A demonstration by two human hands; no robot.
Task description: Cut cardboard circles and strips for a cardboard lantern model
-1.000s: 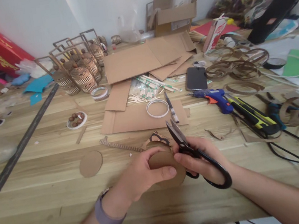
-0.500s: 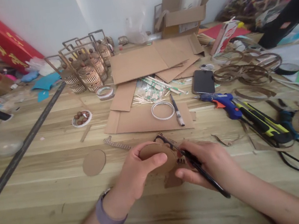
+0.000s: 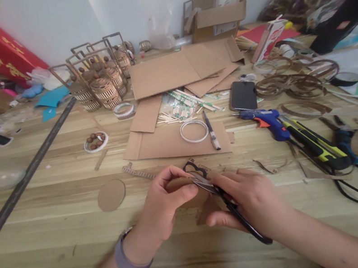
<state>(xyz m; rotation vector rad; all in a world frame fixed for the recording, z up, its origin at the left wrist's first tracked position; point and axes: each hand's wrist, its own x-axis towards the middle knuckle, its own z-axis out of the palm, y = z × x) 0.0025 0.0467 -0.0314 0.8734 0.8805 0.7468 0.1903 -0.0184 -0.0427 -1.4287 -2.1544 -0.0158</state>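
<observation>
My left hand [image 3: 167, 200] grips a round cardboard disc [image 3: 190, 200], thumb on top and fingers behind, and tilts it. In my right hand [image 3: 249, 195] is a pair of black-handled scissors [image 3: 239, 215]. Their blades are parted at the disc's upper right edge, close to my left thumb tip. Beneath the hands lie cardboard scraps [image 3: 208, 209], partly hidden. A second cardboard disc [image 3: 111, 195] lies flat on the table to the left. A notched cardboard strip [image 3: 139, 171] rests just beyond my left hand.
Beyond the hands lie cardboard sheets [image 3: 181, 145], a white ring [image 3: 194, 131] and a pen [image 3: 212, 130]. A blue glue gun [image 3: 266, 121] and yellow-black cutter [image 3: 316, 143] are on the right. Several small bamboo baskets [image 3: 105, 91] stand at the back left; a dark metal bar [image 3: 28, 177] crosses the left.
The disc has tipped more edge-on in my left hand. The scissors have shifted slightly left, and their blades now show parted at its edge.
</observation>
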